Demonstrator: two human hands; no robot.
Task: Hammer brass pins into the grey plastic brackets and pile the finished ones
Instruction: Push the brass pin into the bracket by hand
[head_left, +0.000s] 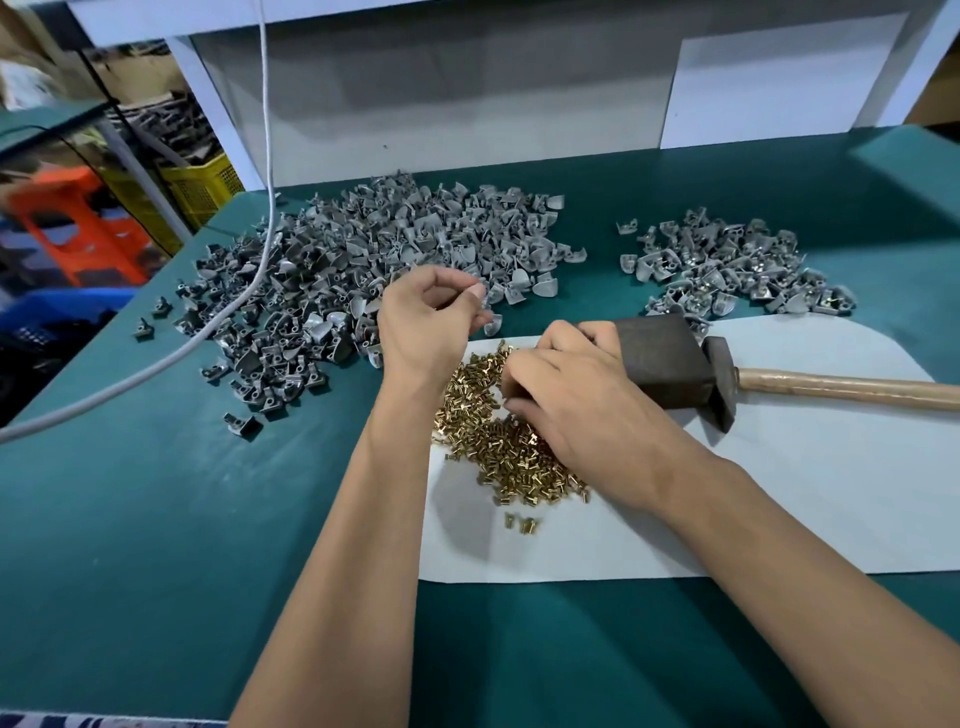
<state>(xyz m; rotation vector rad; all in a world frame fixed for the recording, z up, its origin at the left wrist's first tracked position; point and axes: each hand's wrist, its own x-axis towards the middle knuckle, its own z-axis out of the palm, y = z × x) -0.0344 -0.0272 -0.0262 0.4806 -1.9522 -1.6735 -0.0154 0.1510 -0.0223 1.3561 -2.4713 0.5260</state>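
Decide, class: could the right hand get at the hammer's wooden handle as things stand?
Probably yes. The handle lies bare on the white sheet, nothing on it, on the right hand's own side; only the dark block stands by the hammer's head.

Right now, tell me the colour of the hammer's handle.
Light tan wood; the hammer handle shows best in the head view.
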